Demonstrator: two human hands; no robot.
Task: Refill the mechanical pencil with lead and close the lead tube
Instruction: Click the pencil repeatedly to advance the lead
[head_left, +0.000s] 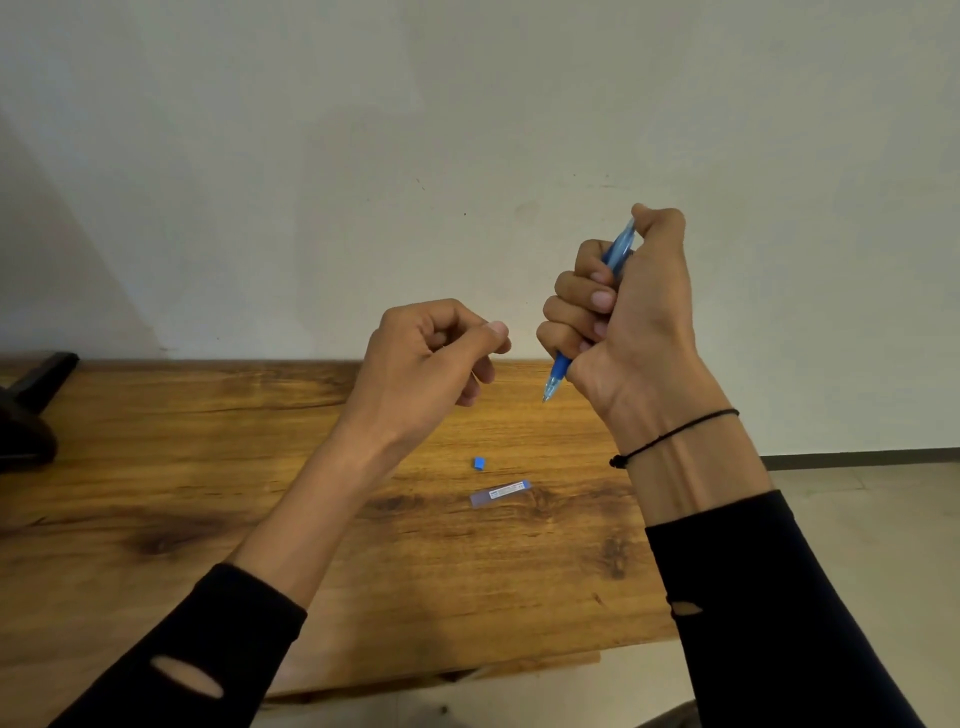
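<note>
My right hand (631, 312) is fisted around a blue mechanical pencil (558, 371), held above the table with its tip pointing down and my thumb over its top end. My left hand (431, 358) hovers just left of it, thumb and forefinger pinched together; anything between them is too small to make out. On the wooden table (208, 467) below lie the clear lead tube (501, 492) and, just above it, a small blue cap (479, 463), apart from the tube.
A black object (28, 410) sits at the table's far left edge. A pale wall rises behind the table. The table's right edge drops to a light floor (857, 519).
</note>
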